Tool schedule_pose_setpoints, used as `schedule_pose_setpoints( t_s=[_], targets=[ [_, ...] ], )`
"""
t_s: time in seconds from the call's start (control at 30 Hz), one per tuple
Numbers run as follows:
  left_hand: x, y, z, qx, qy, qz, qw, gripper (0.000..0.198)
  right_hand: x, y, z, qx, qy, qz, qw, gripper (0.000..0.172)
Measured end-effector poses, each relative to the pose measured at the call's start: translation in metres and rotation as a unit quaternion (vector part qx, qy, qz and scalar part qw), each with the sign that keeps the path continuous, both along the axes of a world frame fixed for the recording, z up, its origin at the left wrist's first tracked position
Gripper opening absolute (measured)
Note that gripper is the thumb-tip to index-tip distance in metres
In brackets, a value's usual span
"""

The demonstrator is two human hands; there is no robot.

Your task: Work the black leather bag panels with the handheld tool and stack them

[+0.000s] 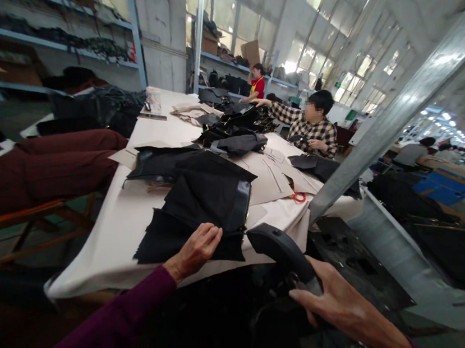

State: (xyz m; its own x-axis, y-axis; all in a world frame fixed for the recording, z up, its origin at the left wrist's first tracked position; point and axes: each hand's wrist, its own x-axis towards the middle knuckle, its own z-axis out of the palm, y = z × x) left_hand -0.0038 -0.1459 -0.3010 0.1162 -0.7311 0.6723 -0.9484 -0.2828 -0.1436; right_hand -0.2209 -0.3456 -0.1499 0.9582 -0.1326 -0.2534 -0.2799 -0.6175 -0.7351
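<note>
So, taking 12 o'clock as straight ahead of you: the black cloth lies on the near part of the table, pretty much dead centre, with its glossy dark strip along the 3 o'clock side and a thin brassy line at the rim. Your left hand sits at the cloth's 6 o'clock, fingers bunched in what looks like a pinch on it. Your right hand is out at 5, wrapped round a curved black piece, thumb on the near side. The far tip of that piece is just beside the cloth's brassy corner; can't tell if they touch.

Handling tips, just my take: pinch close to the strip so the cloth doesn't ruck up, and smooth the loose folds toward 11. Steer the curved piece from the wrist, with its tip easy to see, and go gently near the brassy rim, since that could snag.

Further out, beige panels lie at 2, and red-ringed scissors at 3, so mind your right elbow there. A dark heap sits at 1 on the white table. A co-worker in a checked shirt is at 2, a metal post slants up at 3, and someone's maroon trousers show at 10.
</note>
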Motion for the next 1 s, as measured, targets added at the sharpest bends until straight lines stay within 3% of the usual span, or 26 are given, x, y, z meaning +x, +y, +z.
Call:
schedule_pose_setpoints(
  t_s=[0.33,0.6,0.77,0.9,1.0],
  targets=[
    [-0.004,0.002,-0.008,-0.087,0.108,0.002,0.99,0.022,0.052,0.025,0.007,-0.076,0.031,0.088,0.993,0.015],
    [-0.006,0.001,0.001,-0.211,0.31,0.062,0.925,0.014,0.098,0.027,0.002,-0.066,0.059,0.1,0.991,0.014],
    [-0.005,-0.005,0.004,-0.301,0.352,0.143,0.874,0.017,0.082,0.011,0.027,-0.064,0.029,0.071,0.995,0.013],
    [-0.002,-0.007,0.002,-0.294,0.358,0.14,0.875,0.019,0.061,0.002,0.047,-0.083,0.005,0.041,0.996,0.013],
    [-0.001,-0.007,0.002,-0.293,0.366,0.133,0.873,0.021,0.06,0.006,0.043,-0.073,0.019,0.056,0.996,0.013]
  ],
)
